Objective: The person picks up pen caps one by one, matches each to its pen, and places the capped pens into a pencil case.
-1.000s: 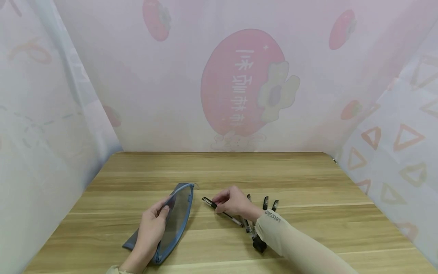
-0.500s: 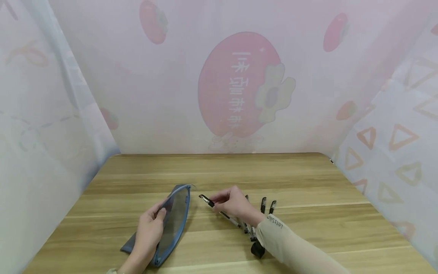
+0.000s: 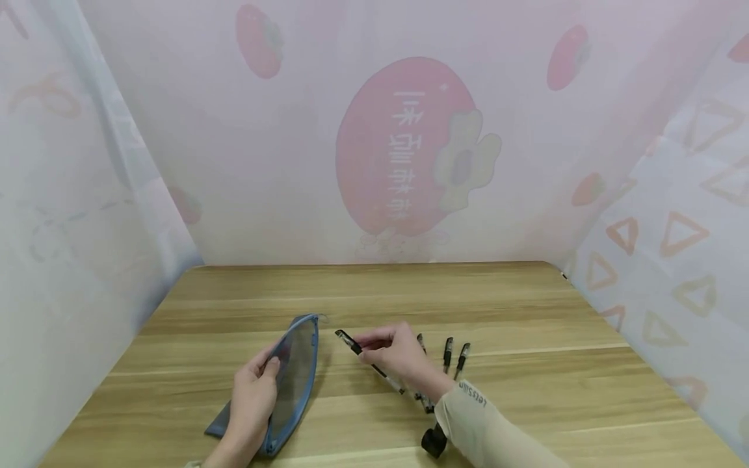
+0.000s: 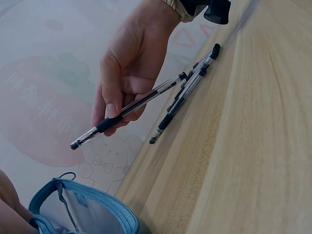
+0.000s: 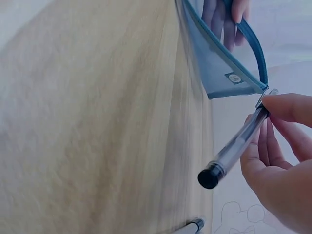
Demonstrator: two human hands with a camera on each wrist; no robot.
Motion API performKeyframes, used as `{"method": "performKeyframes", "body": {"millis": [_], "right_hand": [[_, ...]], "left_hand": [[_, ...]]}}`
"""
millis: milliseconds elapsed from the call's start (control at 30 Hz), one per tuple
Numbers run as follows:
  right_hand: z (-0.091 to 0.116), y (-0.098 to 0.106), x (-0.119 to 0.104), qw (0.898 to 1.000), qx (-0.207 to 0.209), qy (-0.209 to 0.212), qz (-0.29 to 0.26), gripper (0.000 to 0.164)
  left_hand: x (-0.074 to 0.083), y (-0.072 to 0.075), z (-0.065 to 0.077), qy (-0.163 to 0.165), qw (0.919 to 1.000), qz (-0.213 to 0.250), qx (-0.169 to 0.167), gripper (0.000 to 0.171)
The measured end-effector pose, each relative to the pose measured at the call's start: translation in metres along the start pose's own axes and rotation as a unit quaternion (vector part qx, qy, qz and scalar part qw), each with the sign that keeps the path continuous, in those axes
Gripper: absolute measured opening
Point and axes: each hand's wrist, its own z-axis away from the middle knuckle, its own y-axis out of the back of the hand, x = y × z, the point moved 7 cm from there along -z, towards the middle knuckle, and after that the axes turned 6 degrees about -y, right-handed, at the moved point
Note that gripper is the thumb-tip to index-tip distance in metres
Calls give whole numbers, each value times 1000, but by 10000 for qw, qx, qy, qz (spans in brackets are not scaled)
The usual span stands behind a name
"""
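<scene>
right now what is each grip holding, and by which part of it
The right grip pinches a pen at its black section, toward one end; the left grip holds a blue pouch by one side of its open mouth.

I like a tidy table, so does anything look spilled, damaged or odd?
Nothing stands out: the held pen looks intact, the zip pouch is simply open, other pens lie loose on the table; no spill shows.
</scene>
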Motion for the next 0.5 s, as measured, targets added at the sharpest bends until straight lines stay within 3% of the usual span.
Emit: {"method": "performKeyframes", "body": {"millis": [500], "right_hand": [[2, -14, 1, 9964, 414, 138, -720, 25]], "left_hand": [[-3, 5, 2, 85, 9994, 203, 253, 43]]}}
